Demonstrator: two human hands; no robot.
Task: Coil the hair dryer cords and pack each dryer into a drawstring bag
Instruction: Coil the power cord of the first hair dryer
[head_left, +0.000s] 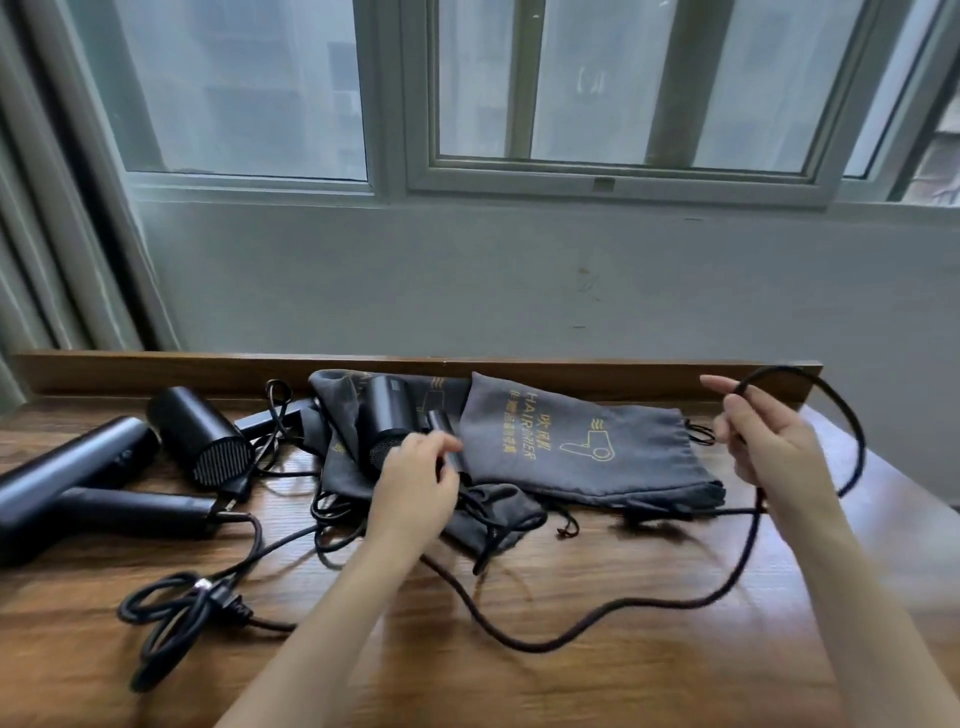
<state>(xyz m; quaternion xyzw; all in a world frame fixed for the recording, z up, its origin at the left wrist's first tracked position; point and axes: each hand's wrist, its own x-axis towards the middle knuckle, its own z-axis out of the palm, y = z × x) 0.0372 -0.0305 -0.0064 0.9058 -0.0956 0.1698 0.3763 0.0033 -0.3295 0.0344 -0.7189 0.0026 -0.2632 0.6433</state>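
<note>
Three black hair dryers lie on the wooden table (597, 675). The middle dryer (387, 423) rests on grey cloth, and my left hand (415, 488) grips its handle (447, 434). Its long black cord (597, 618) runs across the table and loops up to my right hand (769, 436), which pinches it in the air. A second dryer (200, 434) lies at the left, a third dryer (78, 478) at the far left edge. A grey drawstring bag (597, 452) with gold print lies flat between my hands; more grey bags (337, 410) are bunched under the middle dryer.
A bundled cord with a plug (208, 597) lies at the front left. A low wooden ledge (208, 371) runs along the back of the table under a window wall. The table's right edge (883, 467) is close to my right hand.
</note>
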